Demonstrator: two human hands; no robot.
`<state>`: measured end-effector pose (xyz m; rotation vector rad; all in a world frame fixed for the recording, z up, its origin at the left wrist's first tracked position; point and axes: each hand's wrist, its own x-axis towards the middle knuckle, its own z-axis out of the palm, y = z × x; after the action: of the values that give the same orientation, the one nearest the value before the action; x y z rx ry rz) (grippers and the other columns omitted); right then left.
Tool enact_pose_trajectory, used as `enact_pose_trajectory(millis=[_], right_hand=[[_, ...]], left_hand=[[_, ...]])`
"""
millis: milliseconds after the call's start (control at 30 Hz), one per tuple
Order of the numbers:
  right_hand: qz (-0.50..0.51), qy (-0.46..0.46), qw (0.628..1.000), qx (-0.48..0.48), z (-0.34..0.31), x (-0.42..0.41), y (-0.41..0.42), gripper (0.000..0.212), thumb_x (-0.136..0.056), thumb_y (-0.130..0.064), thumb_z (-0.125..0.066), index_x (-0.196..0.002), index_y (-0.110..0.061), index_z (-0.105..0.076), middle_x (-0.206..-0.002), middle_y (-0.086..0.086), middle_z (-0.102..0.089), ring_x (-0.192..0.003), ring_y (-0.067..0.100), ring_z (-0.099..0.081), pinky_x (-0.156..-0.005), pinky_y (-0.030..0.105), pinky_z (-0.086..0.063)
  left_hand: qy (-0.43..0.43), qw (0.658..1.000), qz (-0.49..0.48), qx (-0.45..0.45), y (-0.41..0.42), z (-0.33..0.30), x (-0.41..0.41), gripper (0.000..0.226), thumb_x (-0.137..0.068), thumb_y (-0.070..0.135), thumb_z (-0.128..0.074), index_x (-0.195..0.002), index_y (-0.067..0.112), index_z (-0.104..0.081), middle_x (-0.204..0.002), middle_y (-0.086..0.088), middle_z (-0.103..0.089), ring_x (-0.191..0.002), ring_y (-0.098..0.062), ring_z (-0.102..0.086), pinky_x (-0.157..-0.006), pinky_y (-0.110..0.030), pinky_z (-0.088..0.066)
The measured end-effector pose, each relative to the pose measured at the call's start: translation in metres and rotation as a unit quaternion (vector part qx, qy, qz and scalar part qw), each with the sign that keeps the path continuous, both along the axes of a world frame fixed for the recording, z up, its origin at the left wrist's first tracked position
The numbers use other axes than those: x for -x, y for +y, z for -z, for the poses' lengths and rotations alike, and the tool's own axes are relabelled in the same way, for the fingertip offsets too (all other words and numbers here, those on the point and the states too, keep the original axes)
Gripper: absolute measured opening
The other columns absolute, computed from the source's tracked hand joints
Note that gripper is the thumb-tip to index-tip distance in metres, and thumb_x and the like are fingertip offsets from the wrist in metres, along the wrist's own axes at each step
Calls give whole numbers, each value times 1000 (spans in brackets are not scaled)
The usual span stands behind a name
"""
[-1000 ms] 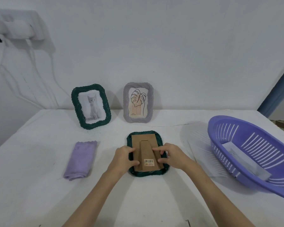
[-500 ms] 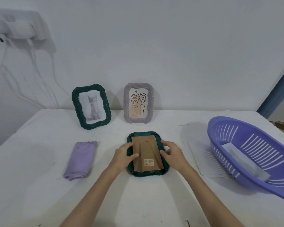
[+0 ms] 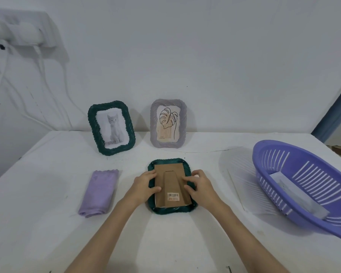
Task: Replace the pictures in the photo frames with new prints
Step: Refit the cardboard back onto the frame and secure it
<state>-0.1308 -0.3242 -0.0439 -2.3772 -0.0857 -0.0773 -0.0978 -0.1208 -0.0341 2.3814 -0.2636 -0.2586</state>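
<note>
**Both hands on the face-down green frame, mid-table**

Nearest you, the white table [image 3: 37,223] is bare cloth between your forearms and out to either side, giving open room in front of the work. Your left hand [image 3: 144,187] sits at the left edge of the face-down frame [image 3: 170,210], fingers curled over its green woven rim, thumb reaching onto the brown backing board [image 3: 170,180]. Your right hand [image 3: 200,186] mirrors it on the right edge, fingers bent and pressing down on the board's right margin. The frame lies flat near the table's centre, long side running away from you; the board's folded stand and a barcode sticker [image 3: 173,196] face up.

To the left, apart from the frame, lies one folded lilac cloth [image 3: 99,192]. To the right, a sheet of white paper [image 3: 242,184] lies flat, its right part under one purple slotted basket [image 3: 307,186] that overhangs the table's right side; white prints [image 3: 295,191] rest inside it, how many you cannot tell.

Farther back, two more frames stand upright near the wall: a green frame with a cat picture [image 3: 111,128] on the left, a grey frame with a leaf drawing [image 3: 168,123] beside it, a gap between them. That makes three frames. White cables [image 3: 41,75] hang down the wall at far left.
</note>
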Motion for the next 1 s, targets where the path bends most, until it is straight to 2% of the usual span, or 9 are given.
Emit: enact_pose_trajectory(millis=[133, 233, 400, 533, 600, 667, 800, 933, 1000], right_hand=[[-3, 7, 1000, 3, -5, -5, 1, 36, -90, -18, -57, -126, -13, -55, -116, 4, -42, -95, 10, -44, -88, 15, -35], [48, -2, 998, -34, -15, -20, 2, 35, -90, -18, -56, -126, -16, -54, -105, 4, -42, -90, 13, -45, -88, 22, -40], [58, 13, 998, -37, -22, -53, 8, 39, -92, -18, -55, -130, -15, -51, -113, 17, -50, -104, 25, -52, -84, 16, -33], [37, 24, 999, -25, -19, -65, 11, 39, -87, -16, -62, -126, -14, -56, -99, 8, -44, -93, 16, -43, -93, 26, -38], [35, 25, 999, -25, -17, -67, 10, 38, -86, -14, -63, -123, -12, -58, -98, 4, -42, -93, 14, -41, -97, 29, -39], [32, 24, 999, -23, -15, -68, 9, 37, -85, -14, -64, -122, -11, -60, -98, 4, -42, -93, 14, -41, -95, 28, -39], [26, 20, 999, -21, -12, -70, 7, 35, -84, -15, -65, -119, -12, -61, -98, 5, -43, -93, 13, -42, -89, 24, -37], [15, 23, 999, -19, -14, -73, 5, 32, -83, -15, -66, -115, -13, -63, -95, 5, -44, -91, 14, -43, -82, 21, -34], [9, 28, 1000, -10, -15, -74, 4, 31, -83, -16, -67, -113, -13, -63, -94, 5, -45, -89, 15, -43, -79, 20, -32]], left_hand=[[-31, 999, -18, -36, -2, -8, -7, 49, -90, 33, -54, -132, 9, -48, -146, -5, -37, -133, -24, -35, -109, -33, -29], [-75, 994, -78, -26, -7, -11, -10, 53, -89, 41, -54, -135, 18, -42, -146, -6, -32, -132, -29, -28, -106, -40, -30], [-73, 981, -169, 58, -8, -10, -26, 48, -86, 31, -61, -129, 16, -49, -131, -15, -44, -123, -31, -38, -102, -40, -34], [-38, 985, -148, 77, -3, -6, -35, 51, -80, 21, -70, -126, 13, -51, -117, -14, -51, -111, -29, -48, -99, -42, -41], [-38, 986, -134, 91, 0, -4, -36, 47, -79, 15, -71, -123, 12, -54, -105, -9, -52, -94, -23, -50, -91, -35, -44], [-43, 987, -120, 95, 1, -2, -38, 42, -79, 13, -70, -120, 11, -58, -101, -6, -50, -87, -19, -48, -83, -26, -41], [-36, 992, -89, 76, 2, -2, -46, 41, -80, 11, -69, -120, 12, -60, -100, -6, -47, -93, -26, -50, -81, -20, -34], [-14, 998, -49, 35, 5, -3, -54, 41, -81, 13, -67, -121, 13, -58, -105, -10, -47, -104, -28, -50, -85, -23, -34], [-10, 999, -33, 26, 5, -4, -57, 37, -82, 14, -66, -119, 14, -58, -110, -13, -48, -99, -26, -48, -85, -24, -34]])
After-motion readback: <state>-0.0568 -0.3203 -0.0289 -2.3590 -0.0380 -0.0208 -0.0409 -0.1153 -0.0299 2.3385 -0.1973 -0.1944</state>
